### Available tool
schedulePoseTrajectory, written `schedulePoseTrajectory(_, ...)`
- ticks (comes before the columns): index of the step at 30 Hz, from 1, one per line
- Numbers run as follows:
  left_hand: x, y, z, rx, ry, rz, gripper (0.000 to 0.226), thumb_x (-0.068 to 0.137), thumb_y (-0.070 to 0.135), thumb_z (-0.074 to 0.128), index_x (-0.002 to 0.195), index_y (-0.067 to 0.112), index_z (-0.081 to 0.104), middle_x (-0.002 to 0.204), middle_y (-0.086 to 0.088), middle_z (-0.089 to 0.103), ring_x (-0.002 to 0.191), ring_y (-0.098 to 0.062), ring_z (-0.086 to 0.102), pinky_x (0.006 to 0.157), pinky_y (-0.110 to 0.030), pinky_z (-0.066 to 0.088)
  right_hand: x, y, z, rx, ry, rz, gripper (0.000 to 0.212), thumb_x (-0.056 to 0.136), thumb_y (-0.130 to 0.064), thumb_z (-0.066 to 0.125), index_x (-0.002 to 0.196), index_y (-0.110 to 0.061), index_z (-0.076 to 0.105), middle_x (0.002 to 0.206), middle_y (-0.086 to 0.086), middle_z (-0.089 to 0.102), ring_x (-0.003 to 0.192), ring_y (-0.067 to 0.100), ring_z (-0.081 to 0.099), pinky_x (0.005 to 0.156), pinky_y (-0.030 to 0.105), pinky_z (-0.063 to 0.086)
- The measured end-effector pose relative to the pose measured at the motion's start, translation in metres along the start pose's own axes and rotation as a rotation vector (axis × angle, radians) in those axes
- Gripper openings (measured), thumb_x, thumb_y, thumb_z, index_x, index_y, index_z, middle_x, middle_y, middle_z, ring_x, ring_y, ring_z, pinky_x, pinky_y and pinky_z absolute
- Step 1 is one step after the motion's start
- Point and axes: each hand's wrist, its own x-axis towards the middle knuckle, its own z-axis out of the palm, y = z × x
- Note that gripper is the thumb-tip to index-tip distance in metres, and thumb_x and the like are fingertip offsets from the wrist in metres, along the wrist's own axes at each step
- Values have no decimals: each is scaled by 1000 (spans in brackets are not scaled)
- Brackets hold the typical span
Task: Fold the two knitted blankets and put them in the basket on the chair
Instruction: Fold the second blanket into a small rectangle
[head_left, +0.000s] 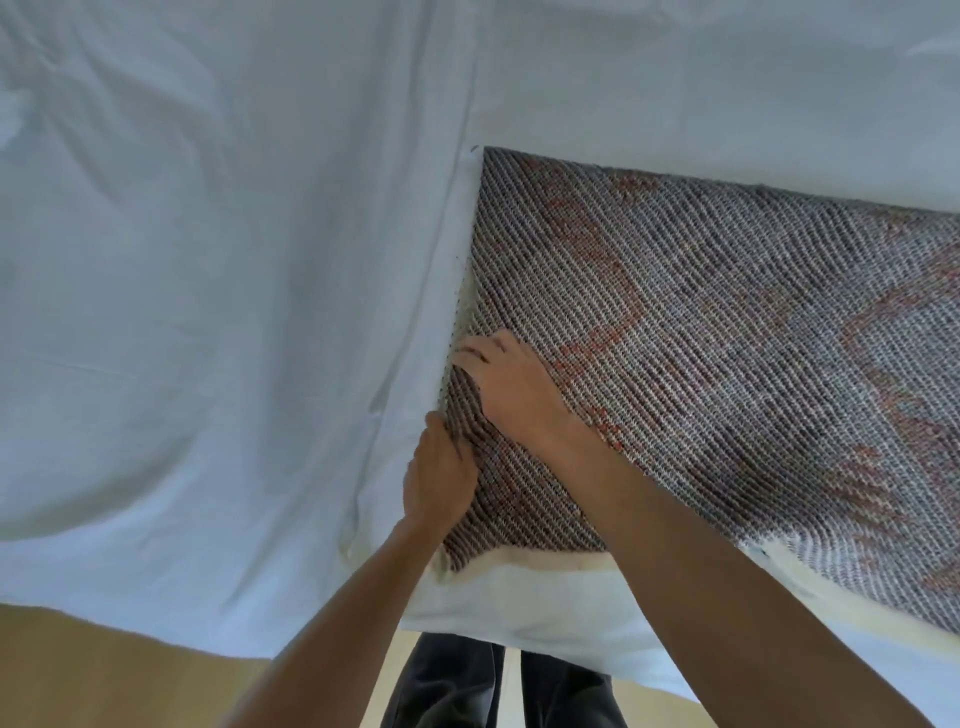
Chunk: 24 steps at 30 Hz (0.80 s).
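Note:
A grey knitted blanket (727, 322) with a faded red pattern and a cream backing lies spread on the white bed sheet (208, 260), running off the right edge of the view. My left hand (439, 475) pinches the blanket's left edge near its lower corner. Just above it, my right hand (511, 387) presses on the same edge, fingers curled over the knit. A second blanket, the basket and the chair are out of view.
The bed's near edge runs along the bottom of the view, with wooden floor (104, 670) below it. My dark trouser legs (467, 680) stand against the bed edge.

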Motion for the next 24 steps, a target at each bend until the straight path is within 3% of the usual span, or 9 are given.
schedulePoseTrajectory(3, -1, -4, 1, 4, -63, 94, 38, 98, 25, 34, 131, 7, 34, 126, -14, 54, 108, -34, 55, 88, -47, 47, 24, 0, 4, -240, -150, -49, 55, 89, -5, 48, 141, -18, 34, 149, 4, 29, 128, 30, 29, 103, 39, 28)
schedulePoseTrajectory(5, 2, -10, 0, -17, -68, 149, 37, 98, 21, 35, 132, 8, 34, 124, -13, 55, 107, -33, 56, 87, -46, 47, 32, 6, 8, -329, -205, -25, 55, 88, -7, 52, 139, -17, 36, 145, 8, 32, 127, 31, 30, 102, 40, 30)
schedulePoseTrajectory(10, 1, -21, -4, -66, 75, 257, 8, 100, 21, 32, 100, 16, 38, 89, 1, 47, 75, -26, 53, 63, -34, 39, 30, 9, 7, -108, 15, -44, 37, 78, 12, 52, 112, -1, 55, 113, 20, 49, 98, 33, 48, 82, 45, 48)
schedulePoseTrajectory(13, 0, -34, -2, -131, 66, 152, 10, 100, 28, 35, 94, 21, 32, 80, 0, 54, 69, -26, 57, 59, -38, 45, 18, 9, 11, 43, -66, -32, 40, 86, 4, 55, 124, -5, 45, 136, 19, 33, 114, 33, 47, 89, 47, 50)
schedulePoseTrajectory(16, -1, -48, -2, -160, -152, -13, 35, 91, 49, 49, 110, 21, 38, 90, 0, 62, 82, -25, 64, 67, -33, 52, 5, 9, 20, 78, -160, 17, 51, 91, -5, 52, 139, -10, 35, 154, 15, 12, 130, 31, 37, 102, 45, 43)
schedulePoseTrajectory(19, -3, -65, -2, -105, -518, -75, 71, 84, 39, 62, 144, 24, 25, 121, -4, 58, 108, -26, 60, 81, -24, 47, -13, -3, 24, 51, -131, 9, 43, 92, -7, 49, 135, -4, 43, 151, 17, 22, 136, 32, 29, 109, 48, 32)
schedulePoseTrajectory(21, -2, -75, -5, 67, -583, -60, 52, 88, 30, 59, 135, 17, 41, 122, -9, 60, 105, -28, 60, 76, -25, 48, -31, -12, 29, 13, -116, 4, 37, 91, -6, 49, 127, -3, 51, 145, 18, 35, 132, 34, 35, 106, 50, 35)
schedulePoseTrajectory(23, 3, -82, -13, 115, -448, -84, 26, 94, 32, 49, 111, 15, 58, 111, -12, 65, 95, -28, 60, 73, -29, 45, -52, -19, 36, -8, -81, 24, 31, 87, -5, 53, 117, -3, 59, 132, 18, 48, 121, 34, 46, 98, 48, 42)
schedulePoseTrajectory(24, 5, -85, -17, 144, -392, -95, 26, 96, 34, 43, 101, 16, 61, 105, -12, 66, 90, -27, 60, 71, -29, 42, -63, -22, 39, -1, -70, 46, 29, 85, -5, 54, 113, -4, 61, 124, 17, 53, 113, 33, 51, 93, 46, 45)
